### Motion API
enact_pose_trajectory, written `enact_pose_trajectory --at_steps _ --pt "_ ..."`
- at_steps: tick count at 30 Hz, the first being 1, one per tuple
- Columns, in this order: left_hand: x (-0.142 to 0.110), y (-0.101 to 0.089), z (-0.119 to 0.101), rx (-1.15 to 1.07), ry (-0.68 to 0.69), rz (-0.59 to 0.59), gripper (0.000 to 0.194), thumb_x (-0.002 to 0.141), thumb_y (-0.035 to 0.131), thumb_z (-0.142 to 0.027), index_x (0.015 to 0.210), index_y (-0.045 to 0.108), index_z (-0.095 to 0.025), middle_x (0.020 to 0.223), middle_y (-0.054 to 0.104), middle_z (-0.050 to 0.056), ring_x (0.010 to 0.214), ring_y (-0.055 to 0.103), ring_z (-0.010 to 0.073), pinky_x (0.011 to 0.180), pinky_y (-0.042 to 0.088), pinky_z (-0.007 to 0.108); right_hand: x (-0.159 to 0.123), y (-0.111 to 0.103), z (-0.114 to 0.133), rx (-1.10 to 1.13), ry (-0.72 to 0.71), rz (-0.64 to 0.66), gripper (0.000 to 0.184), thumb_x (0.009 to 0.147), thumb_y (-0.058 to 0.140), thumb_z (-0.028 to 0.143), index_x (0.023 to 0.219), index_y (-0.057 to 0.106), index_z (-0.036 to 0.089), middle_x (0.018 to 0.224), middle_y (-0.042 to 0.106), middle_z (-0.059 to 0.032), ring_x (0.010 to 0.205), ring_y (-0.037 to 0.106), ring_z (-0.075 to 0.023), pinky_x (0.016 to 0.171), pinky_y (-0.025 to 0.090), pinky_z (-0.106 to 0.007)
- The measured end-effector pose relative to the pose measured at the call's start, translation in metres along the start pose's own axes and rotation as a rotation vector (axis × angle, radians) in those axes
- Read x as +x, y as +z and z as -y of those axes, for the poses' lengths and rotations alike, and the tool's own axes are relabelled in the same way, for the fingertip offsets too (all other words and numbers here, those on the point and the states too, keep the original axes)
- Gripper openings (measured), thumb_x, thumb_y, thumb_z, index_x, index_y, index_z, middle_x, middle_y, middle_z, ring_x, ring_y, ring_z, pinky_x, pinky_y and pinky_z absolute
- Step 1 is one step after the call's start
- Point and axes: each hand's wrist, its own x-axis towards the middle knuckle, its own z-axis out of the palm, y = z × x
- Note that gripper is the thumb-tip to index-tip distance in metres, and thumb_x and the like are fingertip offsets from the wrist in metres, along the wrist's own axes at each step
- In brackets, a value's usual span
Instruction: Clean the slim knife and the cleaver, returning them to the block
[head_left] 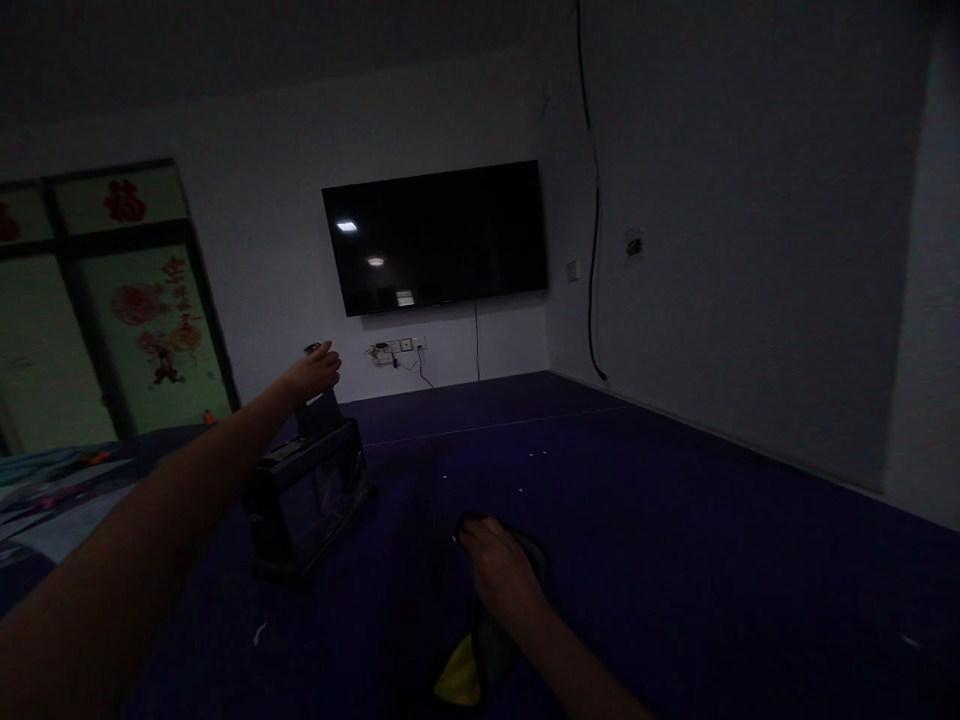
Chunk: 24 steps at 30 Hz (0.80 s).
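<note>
My right hand (504, 572) is closed on a cloth (491, 640), grey with a dark edge and a yellow underside, pressed on the dark blue surface (637, 560). My left arm reaches forward, and my left hand (315, 372) is at the top of a black frame-shaped device (304, 500) with see-through sides. Its fingers are curled at the device's upright upper part (320, 412); their exact grip is hard to see in the dim light. The device stands upright on the blue surface, left of the cloth.
Small white scraps (259, 633) lie scattered on the blue surface. Patterned fabric (56, 510) is at the left. A television (442, 240) hangs on the far wall above sockets with cables (397, 350). A black cable (595, 250) hangs down the right wall.
</note>
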Motion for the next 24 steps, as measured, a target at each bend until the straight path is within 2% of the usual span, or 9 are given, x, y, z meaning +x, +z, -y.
enact_pose_trajectory --at_steps 6,16,20,24 --pt "0.000 0.022 -0.015 -0.090 -0.026 0.015 0.027 0.069 0.052 0.002 0.059 0.063 -0.021 0.080 0.066 0.006 0.094 0.057 0.0204 0.104 0.027 0.041 0.001 0.002 0.001 -0.012 -0.007 0.017 0.040 0.080 0.039 -0.001 0.106 0.064 0.015 0.114 0.061 -0.0071 0.100 0.052 -0.0192 0.091 0.039 -0.029" --pt "-0.009 0.041 -0.048 -0.168 -0.047 0.072 0.028 0.064 0.055 0.002 0.058 0.065 -0.024 0.079 0.067 0.006 0.097 0.056 0.0214 0.105 0.024 0.041 0.002 0.006 -0.002 -0.023 -0.021 0.029 0.039 0.078 0.042 0.000 0.106 0.064 0.016 0.114 0.061 -0.0072 0.100 0.052 -0.0187 0.090 0.039 -0.029" --pt "-0.013 0.046 -0.057 -0.187 -0.063 0.089 0.026 0.063 0.057 0.000 0.059 0.066 -0.023 0.076 0.066 0.008 0.095 0.056 0.0218 0.104 0.025 0.039 0.001 0.005 0.001 -0.050 -0.066 0.038 0.036 0.077 0.041 0.000 0.100 0.065 0.016 0.108 0.063 -0.0081 0.095 0.054 -0.0188 0.088 0.040 -0.029" --pt "-0.015 0.049 -0.061 -0.194 -0.097 0.114 0.027 0.064 0.055 -0.001 0.065 0.068 -0.024 0.074 0.066 0.007 0.094 0.058 0.0223 0.104 0.026 0.041 -0.001 0.000 0.010 -0.057 -0.133 0.129 0.030 0.076 0.043 0.004 0.093 0.063 0.016 0.095 0.065 -0.0074 0.086 0.058 -0.0190 0.078 0.043 -0.029"
